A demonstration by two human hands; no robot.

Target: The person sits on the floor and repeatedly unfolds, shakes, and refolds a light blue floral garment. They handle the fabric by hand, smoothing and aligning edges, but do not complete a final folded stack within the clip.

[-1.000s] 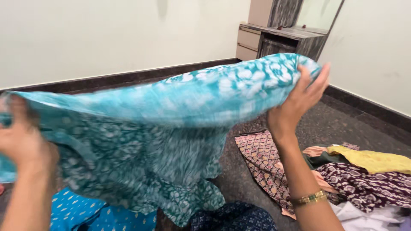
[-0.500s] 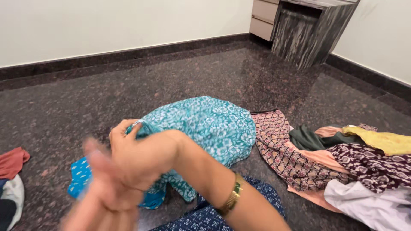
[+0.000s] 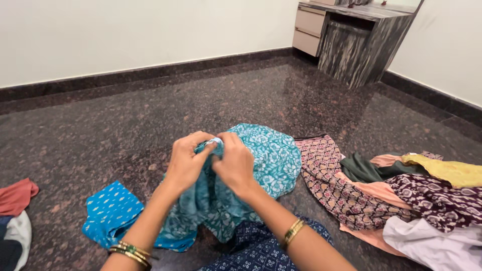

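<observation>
Both hands, left (image 3: 187,159) and right (image 3: 234,161), meet fingertip to fingertip, pinching the teal printed garment (image 3: 261,160).

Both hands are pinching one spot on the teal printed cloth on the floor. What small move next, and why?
Probably draw the hands apart along the edge. The left hand and right hand pinch the same bunched spot of the teal white-printed cotton garment, which lies crumpled on the dark granite floor, so spreading should straighten that edge.

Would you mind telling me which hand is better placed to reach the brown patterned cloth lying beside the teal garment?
Probably the right hand: it pinches the teal garment on the side nearer the brown patterned cloth; the left hand sits farther away.
</observation>
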